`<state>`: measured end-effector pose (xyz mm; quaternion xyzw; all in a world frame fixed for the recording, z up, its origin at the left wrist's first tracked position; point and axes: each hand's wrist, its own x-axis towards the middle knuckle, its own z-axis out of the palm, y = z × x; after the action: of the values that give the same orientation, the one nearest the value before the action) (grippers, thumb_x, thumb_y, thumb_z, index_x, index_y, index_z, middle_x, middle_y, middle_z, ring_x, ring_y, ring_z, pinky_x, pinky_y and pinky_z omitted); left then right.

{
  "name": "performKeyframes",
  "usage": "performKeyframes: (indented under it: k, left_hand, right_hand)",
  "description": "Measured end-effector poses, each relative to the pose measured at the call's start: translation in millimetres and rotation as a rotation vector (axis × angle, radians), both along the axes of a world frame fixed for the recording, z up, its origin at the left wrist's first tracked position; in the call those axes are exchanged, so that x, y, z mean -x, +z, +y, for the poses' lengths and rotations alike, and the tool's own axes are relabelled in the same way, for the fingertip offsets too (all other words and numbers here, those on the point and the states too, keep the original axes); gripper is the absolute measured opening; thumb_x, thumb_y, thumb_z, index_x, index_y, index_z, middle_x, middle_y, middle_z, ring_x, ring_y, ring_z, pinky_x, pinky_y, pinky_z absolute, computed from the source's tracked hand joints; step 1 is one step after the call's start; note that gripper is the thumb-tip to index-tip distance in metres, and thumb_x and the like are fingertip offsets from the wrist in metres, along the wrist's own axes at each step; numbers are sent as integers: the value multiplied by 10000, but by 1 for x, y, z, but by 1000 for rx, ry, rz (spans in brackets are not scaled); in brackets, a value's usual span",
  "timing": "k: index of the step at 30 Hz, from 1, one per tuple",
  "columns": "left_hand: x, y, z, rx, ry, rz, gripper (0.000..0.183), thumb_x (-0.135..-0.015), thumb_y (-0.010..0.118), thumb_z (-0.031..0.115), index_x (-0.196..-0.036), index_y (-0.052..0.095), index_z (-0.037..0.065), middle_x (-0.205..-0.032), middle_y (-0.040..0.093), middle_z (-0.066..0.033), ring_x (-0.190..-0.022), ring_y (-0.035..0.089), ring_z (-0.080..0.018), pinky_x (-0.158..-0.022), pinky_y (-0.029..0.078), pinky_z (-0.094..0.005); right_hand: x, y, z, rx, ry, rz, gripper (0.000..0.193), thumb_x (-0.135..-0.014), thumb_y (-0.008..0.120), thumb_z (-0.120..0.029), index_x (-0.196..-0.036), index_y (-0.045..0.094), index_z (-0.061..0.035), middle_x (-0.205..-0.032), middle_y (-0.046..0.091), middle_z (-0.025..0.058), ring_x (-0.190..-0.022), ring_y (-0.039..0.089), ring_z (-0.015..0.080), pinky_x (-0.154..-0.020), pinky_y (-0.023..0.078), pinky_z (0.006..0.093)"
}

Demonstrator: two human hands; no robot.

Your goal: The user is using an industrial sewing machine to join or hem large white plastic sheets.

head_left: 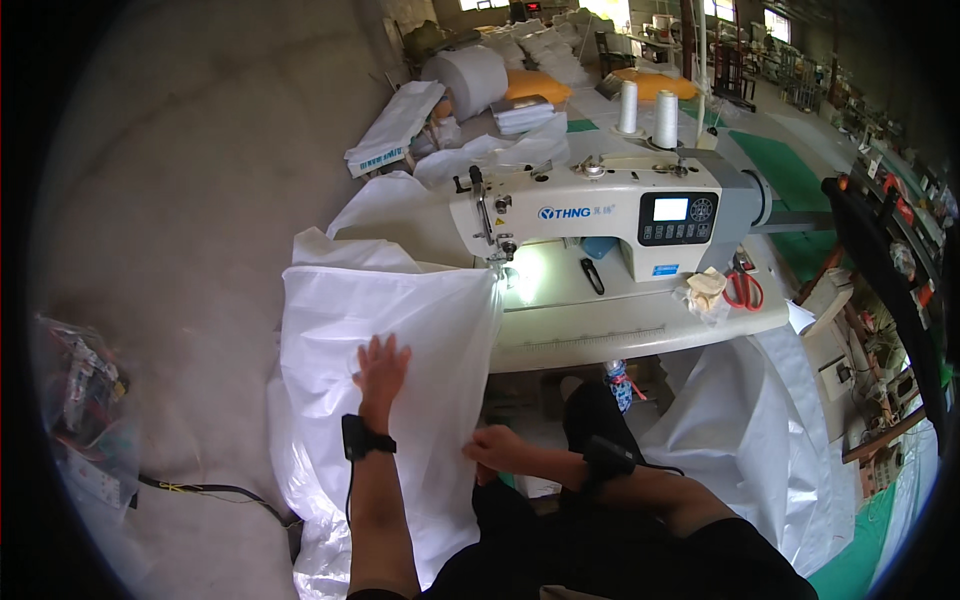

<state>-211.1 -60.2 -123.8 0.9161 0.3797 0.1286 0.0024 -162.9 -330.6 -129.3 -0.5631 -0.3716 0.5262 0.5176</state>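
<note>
Single view: left fisheye camera at the person's head, above the lap, facing down and forward. The left forearm (380, 510) and right forearm (555, 464) enter from below at close range. White sheeting (440, 310) fills the near ground left of centre; the sewing machine (590, 212) and its counter (590, 325) are observed slightly farther off, from above. A large white roll (466, 80) registers well beyond. Straight edges bow toward the dark rim.

white sheet (425, 300), centre left: thin, plastic-looking, creased, soft sheen. sewing machine (620, 185), centre: smooth painted housing, semi-gloss. worktop (600, 318): pale, smooth. thread cones (666, 120), upper right: matt, fibrous. scissor handles (743, 290): red, plastic-looking. floor (200, 400), left: matt.
</note>
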Motion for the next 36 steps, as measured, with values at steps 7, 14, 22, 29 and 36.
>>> performKeyframes:
  k: [7, 14, 22, 29, 36]
  left_hand:
    - [-35, 19, 36, 161, 91, 148, 583, -876, 378, 581, -1376, 389, 281, -1492, 266, -20, -1372, 224, -288, -961, 141, -739]
    - [-66, 8, 89, 3, -57, 131, 545, -902, 381, 550, -1374, 386, 277, -1464, 294, -6, -1357, 241, -275, -964, 175, -715]
    - [-123, 1, 172, -51, -298, 213, 549, -901, 391, 533, -1385, 356, 277, -1485, 265, 12, -1366, 237, -277, -973, 211, -694]
    - [-128, 48, 141, -75, -53, 435, 403, -907, 450, 400, -1257, 500, 208, -1394, 373, -55, -1258, 382, -322, -942, 292, -675]
    - [-22, 78, -53, 597, -365, -442, 161, -861, 553, 99, -960, 640, 6, -858, 665, -108, -736, 640, -184, -639, 501, -292]
  right_hand:
    - [-34, -90, 4, 127, -52, 379, 420, -942, 496, -359, -1160, 547, -3, -1124, 602, 120, -996, 589, 181, -831, 485, 315]
    - [-6, -134, 97, -341, 263, 135, 553, -862, 605, -390, -1213, 497, 23, -1107, 586, 94, -948, 548, 194, -834, 452, 325]
    - [35, -60, 79, 55, 578, 504, 852, -838, 643, -433, -1426, 210, 7, -1450, 312, 147, -1320, 308, 252, -1089, 243, 349]
    - [29, -99, 29, 94, 620, 461, 707, -886, 549, -464, -1391, 319, -25, -1361, 415, 116, -1244, 403, 228, -989, 377, 340]
    - [-1, -97, 36, -25, -179, 561, 513, -895, 547, -368, -1271, 463, -30, -1195, 537, 63, -1090, 505, 158, -895, 421, 320]
